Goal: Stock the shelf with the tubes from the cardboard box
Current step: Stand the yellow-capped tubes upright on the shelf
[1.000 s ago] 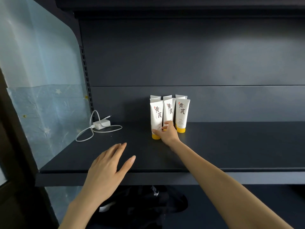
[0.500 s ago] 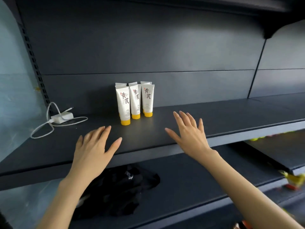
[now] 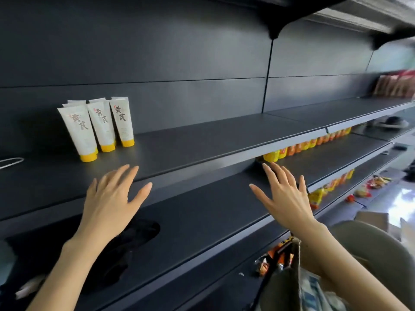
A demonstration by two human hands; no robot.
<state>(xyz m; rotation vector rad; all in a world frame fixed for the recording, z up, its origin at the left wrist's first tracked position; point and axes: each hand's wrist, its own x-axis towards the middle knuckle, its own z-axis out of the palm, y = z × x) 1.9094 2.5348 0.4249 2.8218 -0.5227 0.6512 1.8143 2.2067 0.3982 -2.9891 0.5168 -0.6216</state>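
Tubes [image 3: 98,126] stand upright on their yellow caps in a tight cluster on the dark shelf [image 3: 202,140], three in front and more tops showing close behind them, all toward its left end and back from the front lip. Both hands are empty. The left hand [image 3: 112,198] hovers in front of the shelf lip, below and just right of the cluster, fingers spread wide and flat. The right hand [image 3: 285,196] hangs well to the right of the cluster, lower than the shelf, also splayed wide and holding nothing. A corner of brown cardboard box [image 3: 372,218] shows far right of the cluster and lower, partly hidden and blurred, so its contents cannot be told.

Risk, as I judge it, lies in the standing group: each tube balances on a narrow round cap beneath a broader, flattened crimped top, so it is top-heavy, and a brush from a returning hand or a newly placed tube pushed in too hard could tip one into its neighbours and fell the row. The shelf looks like smooth, matte painted metal, offering little grip to slick plastic caps. The tube bodies look soft, pale and slightly glossy, printed with dark characters, likely to dent under a hard squeeze.
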